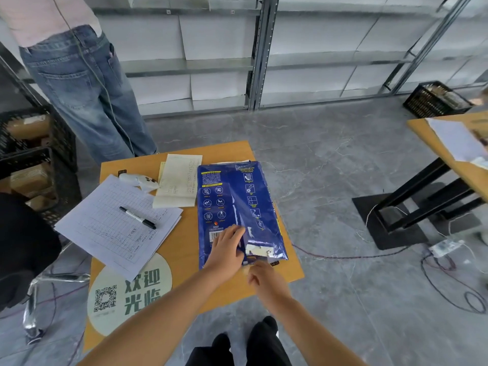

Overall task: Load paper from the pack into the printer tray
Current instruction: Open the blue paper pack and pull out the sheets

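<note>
A blue pack of paper [237, 204] lies lengthwise on the right part of a small wooden table [184, 249]. Its wrapper is torn at the near end, and a patch of white paper [257, 250] shows through. My left hand [227, 249] rests flat on the near left part of the pack, its fingers at the wrapper seam. My right hand [264, 278] is at the pack's near edge, fingers curled at the torn wrapper; what it grips is hidden. No printer or tray is in view.
On the table's left lie a gridded form [116, 225] with a black marker [137, 217], a notepad [179, 180], a small white device [140, 180] and a round sign [129, 294]. A person in jeans [87, 83] stands behind. Crates, shelving, floor cables and another table [449, 143] surround it.
</note>
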A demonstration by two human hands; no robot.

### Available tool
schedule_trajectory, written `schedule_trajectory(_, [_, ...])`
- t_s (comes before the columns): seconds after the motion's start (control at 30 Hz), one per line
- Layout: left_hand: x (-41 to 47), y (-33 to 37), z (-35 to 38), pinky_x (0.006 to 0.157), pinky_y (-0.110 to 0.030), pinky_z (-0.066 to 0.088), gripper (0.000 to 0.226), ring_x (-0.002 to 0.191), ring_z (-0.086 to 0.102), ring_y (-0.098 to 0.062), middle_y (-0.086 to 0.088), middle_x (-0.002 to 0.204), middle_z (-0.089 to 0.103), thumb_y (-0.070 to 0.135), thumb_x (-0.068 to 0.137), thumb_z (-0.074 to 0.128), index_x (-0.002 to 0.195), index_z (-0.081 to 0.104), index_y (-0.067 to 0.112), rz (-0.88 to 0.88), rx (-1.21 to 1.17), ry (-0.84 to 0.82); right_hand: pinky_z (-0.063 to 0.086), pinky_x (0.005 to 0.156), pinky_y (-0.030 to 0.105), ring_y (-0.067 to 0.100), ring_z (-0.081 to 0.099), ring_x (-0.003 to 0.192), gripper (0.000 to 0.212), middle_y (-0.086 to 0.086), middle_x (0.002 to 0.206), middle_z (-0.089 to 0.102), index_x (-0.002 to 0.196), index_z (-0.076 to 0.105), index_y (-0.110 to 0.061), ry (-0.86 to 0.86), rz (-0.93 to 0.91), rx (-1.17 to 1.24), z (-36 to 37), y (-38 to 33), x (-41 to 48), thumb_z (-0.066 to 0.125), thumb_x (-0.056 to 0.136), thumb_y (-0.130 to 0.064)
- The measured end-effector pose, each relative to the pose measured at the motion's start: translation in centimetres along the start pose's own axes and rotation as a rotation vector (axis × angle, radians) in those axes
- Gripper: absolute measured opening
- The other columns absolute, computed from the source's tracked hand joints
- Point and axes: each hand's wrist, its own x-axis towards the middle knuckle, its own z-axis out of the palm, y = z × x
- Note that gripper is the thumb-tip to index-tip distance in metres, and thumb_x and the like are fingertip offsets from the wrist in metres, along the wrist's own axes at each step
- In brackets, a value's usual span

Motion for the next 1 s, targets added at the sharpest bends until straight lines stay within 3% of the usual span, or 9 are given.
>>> schedule_trajectory(0.07, [0.9, 1.1, -0.4, 0.117, -0.039, 0.03, 0.061, 0.139, 0.033, -0.015, 0.005, 0.147, 0.039, 0.001, 0.089, 0.052, 0.144, 0.039, 0.025, 0.06, -0.063, 0.024, 0.036, 0.06, 0.021, 0.01, 0.051, 0.086, 0.027, -0.007, 0.09, 0.055, 0.08, 0.066, -0.01, 0.065, -0.045, 0.05, -0.3, 0.1, 0.2, 0.043, 0.085, 0.004])
schedule_trajectory(0.2, [3.5, 3.7, -0.5, 0.118, -0.04, 0.025, 0.074, 0.144, 0.027, -0.013, 0.01, 0.154, 0.034, -0.002, 0.084, 0.045, 0.147, 0.037, 0.035, 0.149, -0.058, -0.017, 0.046, 0.089, 0.027, 0.017, 0.05, 0.121, 0.045, -0.002, 0.135, 0.05, 0.132, 0.051, -0.013, 0.091, -0.016, 0.077, -1.2, -0.5, 1.4, 0.04, 0.091, 0.001])
schedule_trajectory(0.3, [5.0, 4.5, 0.2, 0.121, -0.041, 0.021, 0.066, 0.147, 0.023, -0.012, 0.011, 0.157, 0.032, 0.001, 0.088, 0.042, 0.146, 0.04, 0.033, 0.179, -0.004, -0.124, 0.032, 0.112, 0.029, 0.023, 0.034, 0.137, 0.055, 0.009, 0.147, 0.034, 0.146, 0.03, -0.008, 0.058, 0.069, 0.086, -1.2, 0.0, 2.4, 0.037, 0.092, 0.0])
schedule_trajectory(0.43, [3.5, 5.7, 0.3, 0.109, -0.037, 0.041, 0.052, 0.127, 0.05, -0.016, 0.005, 0.137, 0.059, 0.002, 0.088, 0.041, 0.131, 0.056, 0.028, 0.247, -0.015, -0.114, 0.018, 0.12, 0.04, 0.034, 0.019, 0.143, 0.061, 0.018, 0.154, 0.022, 0.15, 0.017, -0.003, -0.002, 0.176, -0.059, -2.2, 1.8, 3.8, 0.036, 0.093, -0.002])
schedule_trajectory(0.57, [-0.7, 6.6, 1.1, 0.089, -0.039, 0.051, 0.038, 0.116, 0.049, -0.018, 0.0, 0.13, 0.052, 0.007, 0.088, 0.044, 0.123, 0.055, 0.017, 0.347, 0.006, -0.13, 0.011, 0.116, 0.048, 0.036, 0.015, 0.138, 0.057, 0.018, 0.147, 0.026, 0.147, 0.025, -0.005, -0.12, 0.03, -0.398, -2.7, 3.8, 4.0, 0.014, 0.093, -0.022])
schedule_trajectory(0.67, [-1.8, 6.6, 1.6, 0.08, -0.036, 0.053, 0.036, 0.11, 0.057, -0.023, -0.003, 0.13, 0.047, 0.008, 0.094, 0.045, 0.13, 0.044, 0.014, 0.142, 0.051, -0.156, 0.039, 0.108, 0.04, 0.029, 0.023, 0.137, 0.057, 0.01, 0.145, 0.024, 0.144, 0.027, -0.009, -0.013, 0.138, -0.161, -3.4, 3.9, 3.9, 0.043, 0.089, -0.006])
schedule_trajectory(0.77, [-2.7, 5.3, 1.9, 0.093, -0.038, 0.05, 0.042, 0.12, 0.053, -0.025, -0.007, 0.133, 0.049, 0.001, 0.094, 0.047, 0.134, 0.04, 0.011, 0.078, 0.249, -0.206, 0.049, 0.09, 0.041, 0.03, 0.045, 0.12, 0.046, 0.011, 0.132, 0.033, 0.13, 0.039, -0.006, 0.027, 0.209, -0.048, -4.6, 3.8, 4.1, 0.045, 0.085, 0.002])
schedule_trajectory(0.9, [-3.1, 2.1, 1.7, 0.119, -0.04, 0.028, 0.047, 0.141, 0.033, -0.03, -0.015, 0.149, 0.038, 0.006, 0.097, 0.049, 0.142, 0.037, 0.001, 0.205, 0.581, -0.209, 0.05, 0.084, 0.046, 0.037, 0.056, 0.101, 0.019, 0.014, 0.122, 0.045, 0.11, 0.047, -0.004, 0.046, 0.291, -0.048, -5.9, 3.7, 4.6, 0.042, 0.092, -0.01])
schedule_trajectory(1.0, [-3.1, 1.2, 1.0, 0.105, -0.037, 0.045, 0.038, 0.119, 0.058, -0.025, -0.011, 0.123, 0.065, 0.023, 0.084, 0.071, 0.117, 0.064, 0.007, 0.348, 0.793, -0.245, 0.05, 0.085, 0.045, 0.037, 0.057, 0.103, 0.026, 0.015, 0.125, 0.046, 0.115, 0.05, -0.002, 0.016, 0.305, -0.008, -6.3, 3.1, 4.7, 0.044, 0.092, -0.014])
